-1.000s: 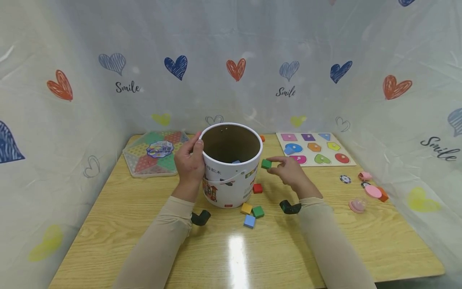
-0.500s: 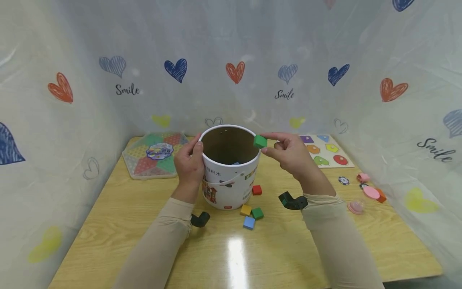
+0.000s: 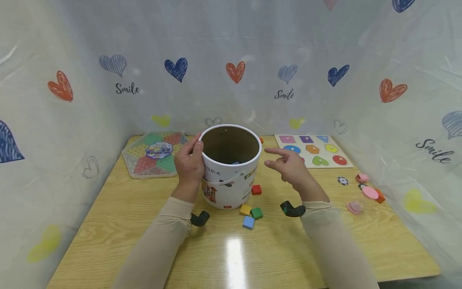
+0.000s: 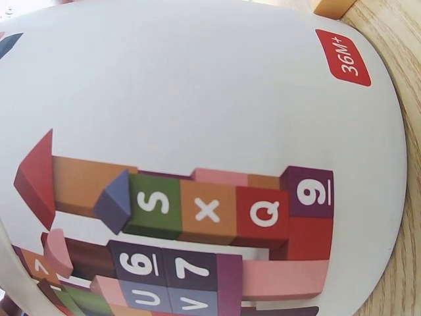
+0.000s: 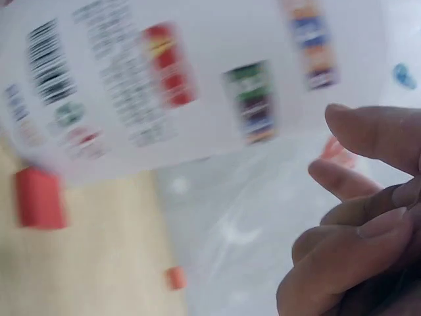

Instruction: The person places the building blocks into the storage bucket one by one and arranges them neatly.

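My left hand (image 3: 189, 162) grips the left side of the white bucket (image 3: 225, 194), thumb at the rim; the bucket stands upright on the table. Its printed wall fills the left wrist view. Low inside, part of a blue block (image 3: 235, 163) shows. To the right of the rim hovers my right hand (image 3: 290, 170), index finger and thumb apart, nothing between them, other fingers curled in. A red block (image 3: 256, 190) lies beside the bucket's base. In front of it, yellow (image 3: 245, 209), green (image 3: 257, 213) and blue (image 3: 248, 222) blocks form a small cluster.
A hexagonal game board (image 3: 138, 170) lies back left. A shape puzzle board (image 3: 348, 164) is back right. Near the right edge are a pink dome (image 3: 355, 207), a pink disc (image 3: 369, 192), an orange block (image 3: 380, 196) and a chip (image 3: 343, 181). Another orange block (image 3: 261, 140) peeks out behind the bucket.
My right hand raised a green block to the bucket's right rim, let it go, and moved back down to the right. The block is out of sight. The left hand and bucket kept their place.
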Demonstrator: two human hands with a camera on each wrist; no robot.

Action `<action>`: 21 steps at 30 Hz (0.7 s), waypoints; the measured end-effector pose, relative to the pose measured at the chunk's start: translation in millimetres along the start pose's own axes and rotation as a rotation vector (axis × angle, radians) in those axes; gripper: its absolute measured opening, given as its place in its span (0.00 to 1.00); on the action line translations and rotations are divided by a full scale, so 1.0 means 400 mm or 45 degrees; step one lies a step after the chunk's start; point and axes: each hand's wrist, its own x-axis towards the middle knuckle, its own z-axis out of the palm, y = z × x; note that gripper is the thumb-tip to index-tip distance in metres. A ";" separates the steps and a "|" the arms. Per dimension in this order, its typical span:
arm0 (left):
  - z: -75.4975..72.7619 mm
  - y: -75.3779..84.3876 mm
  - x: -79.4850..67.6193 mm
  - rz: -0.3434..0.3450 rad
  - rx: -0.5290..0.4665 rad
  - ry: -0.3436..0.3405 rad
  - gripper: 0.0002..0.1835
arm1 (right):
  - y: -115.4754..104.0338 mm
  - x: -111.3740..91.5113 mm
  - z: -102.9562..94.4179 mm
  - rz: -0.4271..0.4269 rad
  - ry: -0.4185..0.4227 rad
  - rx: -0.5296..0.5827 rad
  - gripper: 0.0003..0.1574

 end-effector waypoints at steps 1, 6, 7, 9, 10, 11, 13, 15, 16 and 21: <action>0.000 0.000 0.000 0.001 -0.001 0.001 0.17 | 0.027 0.006 0.008 0.064 -0.019 -0.036 0.31; 0.003 0.000 0.000 0.009 -0.007 0.005 0.17 | 0.154 0.025 0.055 0.348 -0.105 -0.207 0.30; 0.004 0.001 0.000 0.011 -0.008 0.005 0.17 | 0.175 0.026 0.063 0.378 -0.122 -0.235 0.29; 0.005 0.003 0.000 0.021 -0.005 0.006 0.17 | 0.209 0.027 0.076 0.404 -0.145 -0.291 0.28; 0.006 0.003 0.000 0.029 -0.007 0.008 0.17 | 0.220 0.028 0.081 0.407 -0.150 -0.317 0.27; 0.007 0.005 0.000 0.038 -0.009 0.011 0.17 | 0.229 0.029 0.085 0.405 -0.157 -0.343 0.27; 0.007 0.006 0.002 0.050 -0.004 0.011 0.16 | 0.238 0.031 0.090 0.397 -0.161 -0.384 0.26; 0.006 0.006 0.004 0.061 0.000 0.014 0.16 | 0.239 0.033 0.095 0.398 -0.151 -0.413 0.25; 0.005 0.007 0.004 0.061 -0.002 0.013 0.16 | 0.237 0.033 0.098 0.403 -0.144 -0.425 0.24; 0.000 0.006 0.001 0.028 0.013 0.002 0.17 | 0.232 0.030 0.107 0.443 -0.131 -0.445 0.21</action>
